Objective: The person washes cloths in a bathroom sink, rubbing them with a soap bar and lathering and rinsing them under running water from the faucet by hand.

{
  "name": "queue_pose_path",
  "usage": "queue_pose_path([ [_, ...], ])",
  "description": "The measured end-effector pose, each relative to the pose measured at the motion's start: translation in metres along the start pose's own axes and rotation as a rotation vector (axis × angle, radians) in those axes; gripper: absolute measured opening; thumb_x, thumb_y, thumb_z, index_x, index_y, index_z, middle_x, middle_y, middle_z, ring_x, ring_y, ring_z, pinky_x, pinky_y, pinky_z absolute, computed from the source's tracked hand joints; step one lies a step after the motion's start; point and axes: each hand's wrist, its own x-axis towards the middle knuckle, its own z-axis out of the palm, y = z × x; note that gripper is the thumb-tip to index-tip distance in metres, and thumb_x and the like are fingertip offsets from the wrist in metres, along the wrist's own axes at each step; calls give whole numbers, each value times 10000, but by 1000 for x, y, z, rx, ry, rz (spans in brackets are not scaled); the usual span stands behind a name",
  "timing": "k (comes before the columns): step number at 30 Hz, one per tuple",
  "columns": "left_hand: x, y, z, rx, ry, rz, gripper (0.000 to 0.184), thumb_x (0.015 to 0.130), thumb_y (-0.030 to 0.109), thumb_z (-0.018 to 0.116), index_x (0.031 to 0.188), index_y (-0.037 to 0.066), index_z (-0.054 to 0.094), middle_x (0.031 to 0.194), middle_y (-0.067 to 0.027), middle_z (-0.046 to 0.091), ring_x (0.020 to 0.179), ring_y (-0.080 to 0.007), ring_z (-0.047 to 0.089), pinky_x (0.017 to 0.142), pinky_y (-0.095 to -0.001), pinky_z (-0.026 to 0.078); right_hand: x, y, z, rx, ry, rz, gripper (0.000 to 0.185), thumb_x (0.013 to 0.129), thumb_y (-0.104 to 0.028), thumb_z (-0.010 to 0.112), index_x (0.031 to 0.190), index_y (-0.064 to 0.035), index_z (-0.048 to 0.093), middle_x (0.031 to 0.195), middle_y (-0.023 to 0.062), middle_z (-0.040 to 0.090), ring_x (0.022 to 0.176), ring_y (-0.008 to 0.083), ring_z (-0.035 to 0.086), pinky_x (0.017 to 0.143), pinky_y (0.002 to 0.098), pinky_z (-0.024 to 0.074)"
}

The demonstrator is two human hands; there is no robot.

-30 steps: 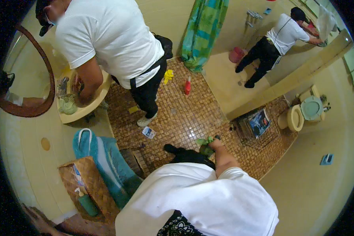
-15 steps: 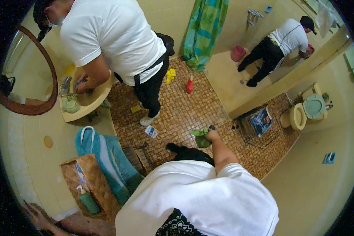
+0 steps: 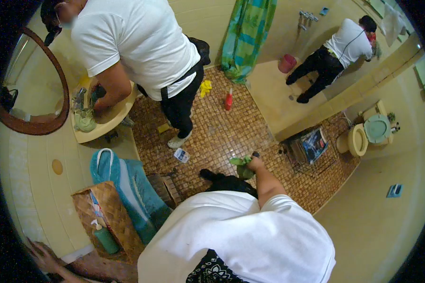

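My right hand is closed round a crumpled green cloth, held low over the brown mosaic floor. The dark end of some object shows beside its fingers; what it is cannot be made out. At the lower left edge, my left hand has its fingers apart near the pale tiled wall. A woven box holding a green pump bottle stands between that hand and a teal towel.
A co-worker leans over the sink; another co-worker bends in the shower. A red spray bottle, yellow gloves and a white package lie about the floor. Right of my arm are magazines and a toilet.
My right hand has shifted slightly left and up with the cloth. The co-worker in the shower has lowered both arms from the hanging cloth and turned toward the low wall.
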Motion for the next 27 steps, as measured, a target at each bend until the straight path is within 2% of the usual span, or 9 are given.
queue_pose_path([
  [2,-1,-2,4,-3,-20,-2,391,863,274,289,1231,149,324,1285,-151,243,1181,-294,235,977,-372,196,-4,-5,-4,24,7,-12,553,596,-415,565,1101,-211,467,1054,96,522,971,260,499,800,377,398],
  [4,-5,-9,8,44,-38,10,365,855,268,327,1195,146,371,1227,-143,319,1107,-294,319,905,-363,271,-12,-12,-13,33,-13,-7,556,602,-422,557,1108,-213,459,1058,92,520,973,255,499,799,379,393],
  [5,-5,-13,9,80,-37,27,339,846,262,367,1160,143,418,1169,-137,397,1033,-295,404,833,-354,348,-16,-15,-18,39,-22,-5,558,605,-425,552,1112,-215,455,1060,90,520,975,253,499,799,380,391],
  [7,-7,-13,13,86,-41,39,343,848,247,351,1165,127,399,1176,-127,386,1038,-285,396,835,-351,344,-8,-15,-15,17,-37,-6,572,599,-427,556,1117,-211,448,1063,88,519,976,249,499,801,386,385],
  [10,-12,-7,19,32,-72,12,407,866,224,225,1250,93,258,1311,-112,202,1201,-258,203,987,-372,175,-7,-20,-19,10,-64,-10,595,589,-433,561,1123,-200,443,1070,86,516,980,245,497,807,406,372],
  [14,-30,-23,37,-25,-190,-80,419,864,224,186,1251,72,239,1322,-90,184,1214,-239,176,990,-405,144,10,-14,-5,28,-70,-50,630,568,-432,578,1123,-165,442,1068,94,516,978,257,494,815,422,364],
  [19,-35,-34,45,107,-109,25,300,838,252,409,1111,153,484,1109,-130,476,954,-279,496,768,-334,425,15,-11,4,45,-14,-71,607,563,-388,606,1089,-120,466,1010,136,538,933,273,516,781,370,406],
  [26,-54,-28,38,157,-83,30,290,830,221,431,1101,137,492,1104,-130,480,942,-274,504,754,-331,429,32,-1,37,37,42,-100,537,579,-373,596,1033,-99,508,972,155,551,903,281,530,761,346,425],
  [27,-65,-33,45,123,-88,19,308,837,223,395,1125,130,453,1139,-122,430,985,-265,450,792,-341,379,30,-1,41,38,47,-96,538,580,-371,592,1039,-104,505,980,152,548,909,280,527,766,351,421],
])
